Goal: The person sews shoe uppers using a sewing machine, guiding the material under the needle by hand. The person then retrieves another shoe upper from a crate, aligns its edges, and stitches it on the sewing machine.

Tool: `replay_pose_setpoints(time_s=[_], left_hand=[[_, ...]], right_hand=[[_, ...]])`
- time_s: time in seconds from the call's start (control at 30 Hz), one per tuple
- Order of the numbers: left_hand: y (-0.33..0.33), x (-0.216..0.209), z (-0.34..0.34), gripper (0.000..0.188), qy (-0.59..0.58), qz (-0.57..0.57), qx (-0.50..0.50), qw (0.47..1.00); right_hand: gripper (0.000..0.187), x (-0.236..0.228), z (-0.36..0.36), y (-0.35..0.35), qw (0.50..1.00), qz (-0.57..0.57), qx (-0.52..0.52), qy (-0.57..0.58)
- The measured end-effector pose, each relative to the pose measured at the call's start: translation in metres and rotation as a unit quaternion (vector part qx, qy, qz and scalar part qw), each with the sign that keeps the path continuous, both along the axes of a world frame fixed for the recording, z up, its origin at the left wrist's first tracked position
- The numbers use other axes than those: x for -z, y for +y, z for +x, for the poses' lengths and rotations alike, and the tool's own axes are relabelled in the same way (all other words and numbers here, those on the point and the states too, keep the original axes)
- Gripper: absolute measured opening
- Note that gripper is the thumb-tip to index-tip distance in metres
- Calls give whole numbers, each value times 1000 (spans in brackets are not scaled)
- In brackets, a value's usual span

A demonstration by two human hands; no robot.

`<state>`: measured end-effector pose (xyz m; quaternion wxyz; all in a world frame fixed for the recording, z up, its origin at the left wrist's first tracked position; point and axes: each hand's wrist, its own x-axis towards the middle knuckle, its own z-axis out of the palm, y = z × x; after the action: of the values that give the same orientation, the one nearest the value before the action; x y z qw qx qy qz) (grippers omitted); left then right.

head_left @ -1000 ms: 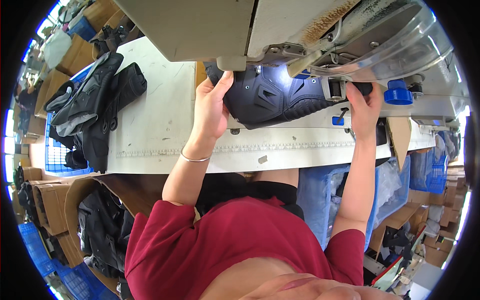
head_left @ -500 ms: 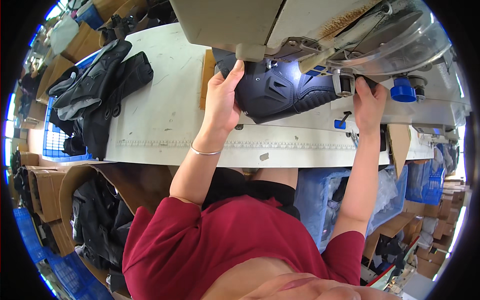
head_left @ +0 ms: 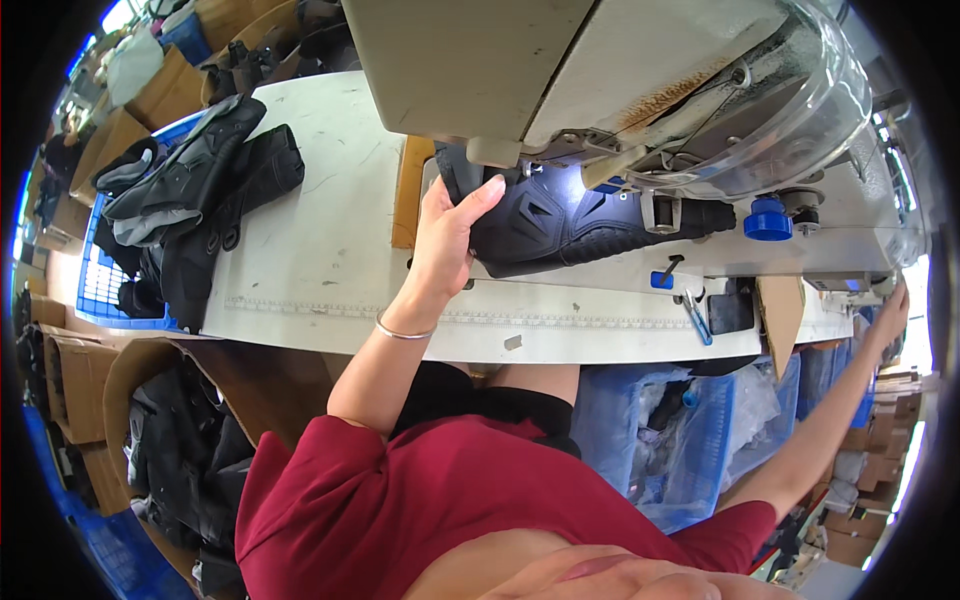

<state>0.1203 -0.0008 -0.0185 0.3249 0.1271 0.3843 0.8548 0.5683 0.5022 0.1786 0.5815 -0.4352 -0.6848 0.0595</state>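
Pinching a black moulded panel (head_left: 600, 226) by its left end, thumb uppermost, the left hand (head_left: 446, 232) holds it on the worktop (head_left: 320, 215) beneath the sewing machine (head_left: 460, 70). Far out right, the right hand (head_left: 893, 308) reaches toward the machine's end; whether it grips anything I can't tell.
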Motion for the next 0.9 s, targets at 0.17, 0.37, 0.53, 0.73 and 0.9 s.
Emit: replay_pose_setpoints(time_s=[0.17, 0.37, 0.53, 0.73, 0.9], left_hand=[[-1, 4, 0, 29, -6, 5, -23, 1000], [0, 1, -1, 28, 13, 21, -17, 1000], [1, -2, 0, 29, 46, -9, -35, 998], [0, 2, 0, 32, 53, 3, -27, 998], [2, 2, 1, 31, 56, -12, -40, 998]], right_hand=[[51, -56, -22, 79, 961, -168, -148, -164], [42, 45, 55, 96, 937, 100, 88, -322], [47, 85, 25, 79, 892, -192, -322, 252], [49, 2, -11, 74, 971, -129, -200, 3], [48, 124, 13, 63, 989, 77, -17, -126]])
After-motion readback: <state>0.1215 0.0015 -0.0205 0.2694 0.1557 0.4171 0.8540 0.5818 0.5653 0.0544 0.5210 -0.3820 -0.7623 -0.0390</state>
